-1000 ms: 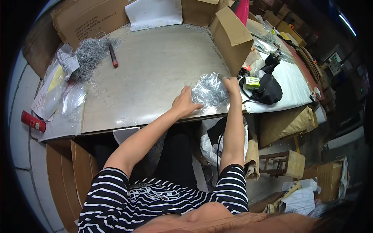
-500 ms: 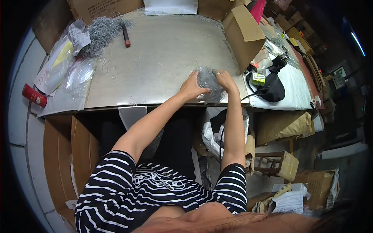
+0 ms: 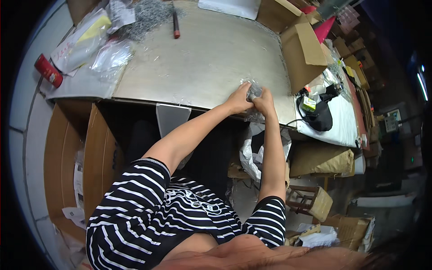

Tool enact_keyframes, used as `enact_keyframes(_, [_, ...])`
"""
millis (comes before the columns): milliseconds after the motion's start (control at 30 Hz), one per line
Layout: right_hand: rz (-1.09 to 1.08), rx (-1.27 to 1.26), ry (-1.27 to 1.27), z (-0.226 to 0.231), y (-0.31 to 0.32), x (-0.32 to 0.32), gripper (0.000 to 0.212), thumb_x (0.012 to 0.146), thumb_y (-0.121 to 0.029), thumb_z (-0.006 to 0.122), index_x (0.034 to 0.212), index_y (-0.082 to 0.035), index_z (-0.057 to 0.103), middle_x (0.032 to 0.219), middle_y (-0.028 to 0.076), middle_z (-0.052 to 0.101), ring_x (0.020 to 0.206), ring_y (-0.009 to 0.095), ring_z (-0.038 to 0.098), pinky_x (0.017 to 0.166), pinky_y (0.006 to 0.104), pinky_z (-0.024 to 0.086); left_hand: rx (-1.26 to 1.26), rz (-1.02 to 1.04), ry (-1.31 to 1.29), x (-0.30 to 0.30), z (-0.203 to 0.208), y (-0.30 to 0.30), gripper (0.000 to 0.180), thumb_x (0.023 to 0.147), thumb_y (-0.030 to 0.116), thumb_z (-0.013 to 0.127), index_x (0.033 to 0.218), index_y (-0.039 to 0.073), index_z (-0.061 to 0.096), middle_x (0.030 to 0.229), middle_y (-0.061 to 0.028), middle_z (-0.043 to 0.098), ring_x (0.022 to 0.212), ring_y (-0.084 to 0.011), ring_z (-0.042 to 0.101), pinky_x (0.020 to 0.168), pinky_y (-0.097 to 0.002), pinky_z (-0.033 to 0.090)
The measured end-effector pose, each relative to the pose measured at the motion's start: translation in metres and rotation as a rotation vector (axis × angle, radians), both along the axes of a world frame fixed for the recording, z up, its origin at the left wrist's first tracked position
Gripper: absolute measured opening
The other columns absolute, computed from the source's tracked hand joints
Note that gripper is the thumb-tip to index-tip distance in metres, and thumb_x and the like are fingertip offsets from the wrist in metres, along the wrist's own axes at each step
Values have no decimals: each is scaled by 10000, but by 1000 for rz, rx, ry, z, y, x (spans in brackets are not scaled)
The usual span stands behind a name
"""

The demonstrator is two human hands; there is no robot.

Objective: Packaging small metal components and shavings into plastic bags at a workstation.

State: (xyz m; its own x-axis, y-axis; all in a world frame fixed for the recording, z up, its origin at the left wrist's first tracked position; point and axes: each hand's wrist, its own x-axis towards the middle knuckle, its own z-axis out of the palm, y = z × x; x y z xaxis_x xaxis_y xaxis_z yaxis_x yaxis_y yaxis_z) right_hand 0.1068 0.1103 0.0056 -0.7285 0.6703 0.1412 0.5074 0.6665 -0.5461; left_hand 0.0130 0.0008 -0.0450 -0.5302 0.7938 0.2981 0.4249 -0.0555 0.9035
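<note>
Close to the table's front edge, my left hand (image 3: 239, 99) and my right hand (image 3: 264, 101) meet around a clear plastic bag (image 3: 255, 116) of small grey metal pieces, perhaps pins or nails. The fingers of both are closed on it, thumbs near each other. Grey contents (image 3: 254, 91) show between the hands, while the bag's lower part hangs at the edge below them. What exactly the fingertips pinch is hidden.
A heap of loose metal pieces (image 3: 153, 20) lies at the far left, beside a dark-handled tool with a red end (image 3: 176, 32). An open cardboard box (image 3: 306, 58) stands on the right. Clear plastic bags (image 3: 110, 58) and a red can (image 3: 48, 70) lie left.
My hands have come together, squeezing the bag narrower between them. Part of the bag now shows below my hands at the table edge. The whole view has shifted and tilted.
</note>
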Motion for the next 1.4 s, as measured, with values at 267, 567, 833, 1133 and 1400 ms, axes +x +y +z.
enact_keyframes(267, [139, -452, 249, 8, -50, -30, 320, 740, -91, 736, 999, 65, 630, 843, 80, 674, 717, 167, 605, 627, 307, 484, -60, -313, -585, -53, 67, -217, 536, 862, 84, 661, 1353, 15, 458, 1071, -102, 646, 807, -114, 662, 688, -229, 523])
enact_keyframes(567, [675, -675, 258, 54, -227, -208, 347, 833, -138, 697, 1130, 19, 611, 959, 49, 664, 844, 143, 610, 787, 284, 479, -58, 620, -585, -144, 103, -646, 398, 927, 309, 591, 1198, 18, 587, 1134, -110, 655, 897, -181, 679, 664, -267, 552])
enact_keyframes(833, [1235, -768, -224, 17, -608, -321, 257, 784, -57, 699, 1022, 27, 655, 865, 61, 672, 709, 126, 606, 653, 283, 504, -369, 992, -926, -120, -50, -857, 403, 868, 265, 647, 1176, 14, 580, 1064, -151, 655, 813, -277, 699, 613, -372, 586])
enact_keyframes(1133, [1414, -250, -440, -200, -809, -298, 382, 706, -96, 723, 1035, 62, 609, 904, 164, 673, 825, 290, 640, 741, 380, 513, -312, 1114, -1310, -104, -168, -871, 534, 831, -23, 501, 1354, 17, 404, 1101, -260, 609, 793, -424, 680, 555, -492, 595])
enact_keyframes(1400, [1455, -191, -404, -270, -818, -314, 579, 701, -260, 736, 1153, 46, 541, 1114, 329, 592, 1059, 435, 589, 930, 444, 470, -739, 1469, -501, -111, -262, -835, 616, 771, -82, 419, 1375, 37, 411, 1187, -271, 592, 979, -396, 649, 608, -427, 593])
